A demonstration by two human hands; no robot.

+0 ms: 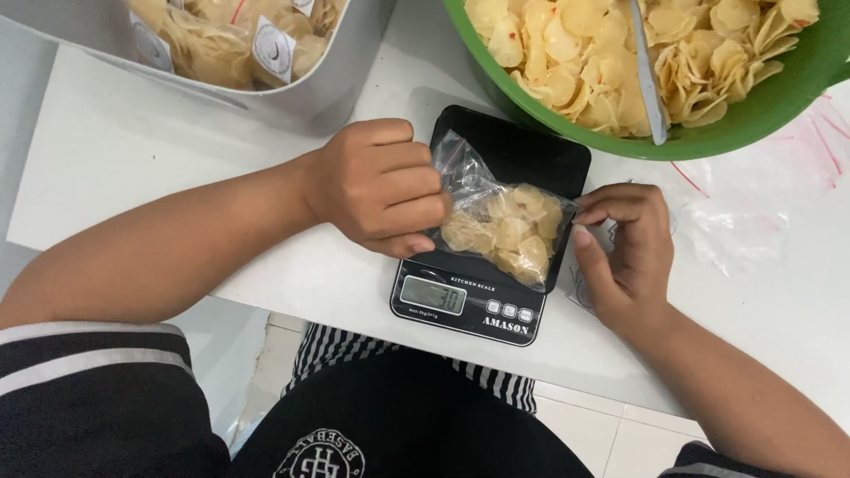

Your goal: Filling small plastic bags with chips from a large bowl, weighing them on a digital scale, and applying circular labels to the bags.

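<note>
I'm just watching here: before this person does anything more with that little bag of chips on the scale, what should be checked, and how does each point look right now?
1. Small clear bag rests on the black kitchen scale: ok.
2. Left hand grips the bag's open end: ok.
3. Right hand touches the bag's other end, so it may disturb the reading: not ok.
4. Scale display lit and in plain view: ok.
5. Bag sealed shut: cannot tell, the left hand covers the opening.
6. Green bowl of chips, with a metal utensil in it, stands just behind the scale: ok.
</note>
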